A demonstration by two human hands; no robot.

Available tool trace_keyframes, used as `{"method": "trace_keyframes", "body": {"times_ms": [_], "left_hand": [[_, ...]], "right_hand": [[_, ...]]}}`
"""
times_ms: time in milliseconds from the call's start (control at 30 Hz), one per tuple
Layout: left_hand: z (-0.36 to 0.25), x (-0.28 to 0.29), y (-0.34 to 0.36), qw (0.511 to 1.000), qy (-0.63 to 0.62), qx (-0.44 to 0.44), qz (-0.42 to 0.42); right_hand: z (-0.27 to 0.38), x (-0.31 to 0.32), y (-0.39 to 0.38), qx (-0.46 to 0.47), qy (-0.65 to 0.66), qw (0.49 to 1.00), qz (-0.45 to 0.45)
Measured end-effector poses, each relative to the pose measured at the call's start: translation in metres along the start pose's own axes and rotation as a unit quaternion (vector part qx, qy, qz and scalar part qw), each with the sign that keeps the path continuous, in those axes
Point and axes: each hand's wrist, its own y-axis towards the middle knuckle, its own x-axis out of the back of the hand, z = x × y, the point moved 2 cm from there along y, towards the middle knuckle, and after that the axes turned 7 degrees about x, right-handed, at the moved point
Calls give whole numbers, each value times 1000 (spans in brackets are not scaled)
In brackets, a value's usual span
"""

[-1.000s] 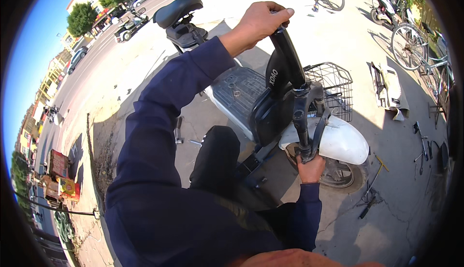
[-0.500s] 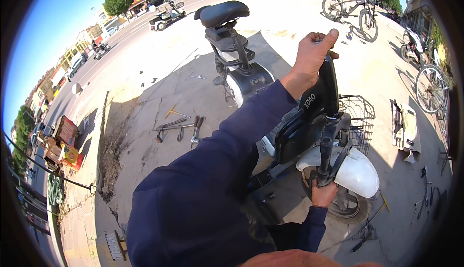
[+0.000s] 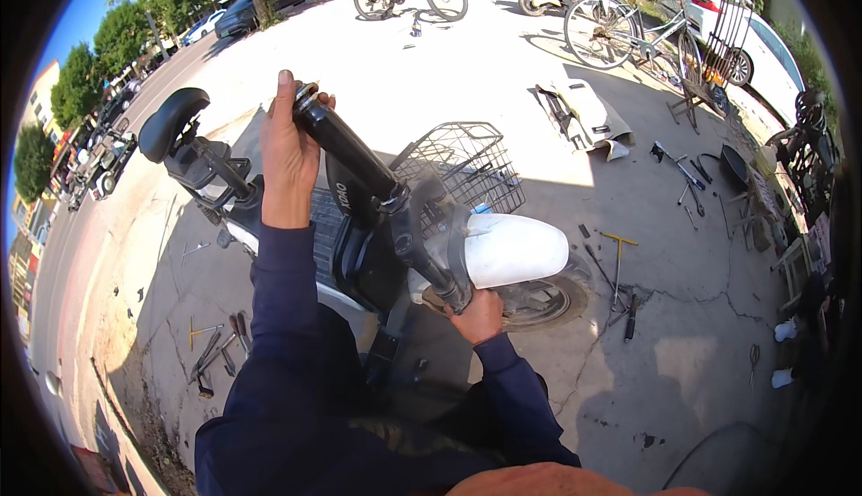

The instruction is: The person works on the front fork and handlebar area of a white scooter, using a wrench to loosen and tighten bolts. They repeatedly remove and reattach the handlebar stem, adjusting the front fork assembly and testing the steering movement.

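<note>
My left hand (image 3: 292,164) grips the top end of the black steering column (image 3: 350,146) of an electric scooter, thumb raised beside its open metal end. Lower down, my right hand (image 3: 476,316) is closed around the bottom of a black front fork tube (image 3: 422,263), just beside the white front fender (image 3: 516,249). The front wheel (image 3: 561,303) shows under the fender, partly hidden by it. A wire basket (image 3: 467,164) sits beyond the column, and the black saddle (image 3: 171,123) is at the left.
Tools lie on the concrete left (image 3: 215,352) and right of the scooter, including a yellow T-handled wrench (image 3: 620,249). A pale folded item (image 3: 588,119) lies behind. Bicycles (image 3: 602,29), parked vehicles and a dark heap of parts (image 3: 808,146) line the back and right side.
The view has turned right, so the scooter and both hands appear further left. My hands keep their grips on the column top and lower fork, with my left forearm now more upright.
</note>
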Motion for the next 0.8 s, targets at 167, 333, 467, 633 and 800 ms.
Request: {"method": "trace_keyframes", "body": {"times_ms": [167,333,467,633,800], "left_hand": [[-4,-4,16,992,-23,5,122],[-2,-8,24,932,-190,85,297],[-11,1,2,998,2,-67,-17],[-9,-11,13,987,124,-97,16],[-5,14,50,880,-231,88,404]], "right_hand": [[3,-4,2,4,-1,1000,0],[5,-5,4,32,-22,999,-22],[5,-4,5,39,-8,999,-22],[4,-3,0,32,-25,999,-18],[10,-4,6,19,-8,1000,-3]]}}
